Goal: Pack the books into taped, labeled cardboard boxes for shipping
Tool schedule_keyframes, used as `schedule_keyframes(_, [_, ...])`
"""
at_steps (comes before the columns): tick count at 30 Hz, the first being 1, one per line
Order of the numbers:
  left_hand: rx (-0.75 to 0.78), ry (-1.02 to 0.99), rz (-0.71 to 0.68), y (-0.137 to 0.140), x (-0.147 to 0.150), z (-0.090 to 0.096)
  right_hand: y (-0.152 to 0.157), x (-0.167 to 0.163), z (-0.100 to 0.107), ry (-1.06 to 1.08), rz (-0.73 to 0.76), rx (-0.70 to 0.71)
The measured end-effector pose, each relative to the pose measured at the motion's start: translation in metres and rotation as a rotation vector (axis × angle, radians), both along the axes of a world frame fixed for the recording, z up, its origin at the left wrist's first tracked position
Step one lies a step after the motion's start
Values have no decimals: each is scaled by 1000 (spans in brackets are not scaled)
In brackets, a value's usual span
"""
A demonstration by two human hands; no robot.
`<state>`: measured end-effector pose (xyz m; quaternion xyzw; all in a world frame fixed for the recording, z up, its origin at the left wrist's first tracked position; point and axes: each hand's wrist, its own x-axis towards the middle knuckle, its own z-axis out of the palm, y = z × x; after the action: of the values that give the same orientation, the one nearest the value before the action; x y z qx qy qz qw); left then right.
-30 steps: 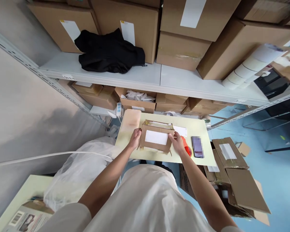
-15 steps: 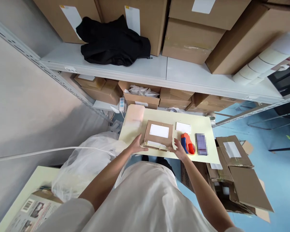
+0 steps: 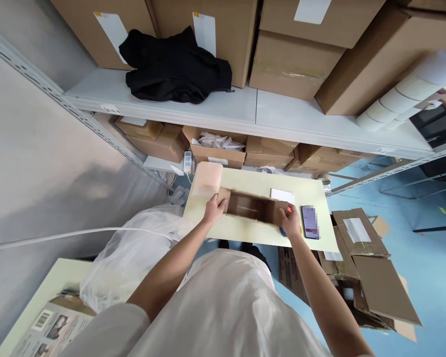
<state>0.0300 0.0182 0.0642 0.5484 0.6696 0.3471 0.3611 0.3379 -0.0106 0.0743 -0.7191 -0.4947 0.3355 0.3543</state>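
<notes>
A small brown cardboard box (image 3: 249, 206) stands on the pale yellow table (image 3: 241, 235), its open top facing me and a dark hollow showing inside. My left hand (image 3: 214, 208) pinches the box's left end flap between thumb and fingers. On the opposite side, my right hand (image 3: 290, 221) grips the right end flap. Behind the right hand a red and blue tape dispenser (image 3: 283, 231) is mostly hidden. Close to that hand lies a phone (image 3: 310, 222) with its screen lit. A white card (image 3: 282, 195) rests just beyond the box.
A pinkish sheet (image 3: 207, 177) lies at the table's back left corner. Above runs a shelf (image 3: 241, 109) with cartons and a black garment (image 3: 178, 67). Flattened cartons (image 3: 382, 282) are piled on the floor at right. Clear plastic wrap (image 3: 134, 243) bulges at left.
The box has turned from its labelled face to its open top. Both hands, earlier spread at its near corners, now hold its end flaps. The right hand now covers most of the tape dispenser.
</notes>
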Motion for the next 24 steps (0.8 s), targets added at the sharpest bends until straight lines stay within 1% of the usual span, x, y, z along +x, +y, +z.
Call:
schedule_keyframes(2, [-25,64,5,9,6,7,9,0,3,-123,9,5])
schedule_keyframes(3, [-3,114,-2,11,9,10,11,-2,5,-226,34,22])
schedule_keyframes(5, [106,244,-31,11,14,17,12,-7,10,-467,100,95])
schedule_keyframes(6, [167,305,-68,10,15,21,10,-9,13,-591,145,136])
schedule_keyframes(8, [234,388,-180,8,15,29,8,-12,24,-801,295,193])
schedule_keyframes(10, [236,429,-283,7,13,37,6,-15,36,-903,530,216])
schedule_keyframes(11, [235,445,-316,8,12,40,5,-16,42,-920,640,225])
schedule_keyframes(12, [233,463,-327,8,11,43,4,-18,46,-929,713,233])
schedule_keyframes(13, [228,480,-322,9,10,45,2,-21,49,-934,744,234])
schedule_keyframes(16, [206,502,-312,9,10,48,-6,-30,48,-926,735,190])
schedule_keyframes(19, [215,520,-334,5,11,44,-13,-37,39,-874,767,122])
schedule_keyframes(20, [210,530,-344,4,11,42,-13,-37,36,-864,757,95])
schedule_keyframes(22, [139,530,-356,1,10,35,-9,-36,33,-847,706,29])
schedule_keyframes(24, [20,457,-357,-1,9,27,-3,-31,32,-774,698,-30])
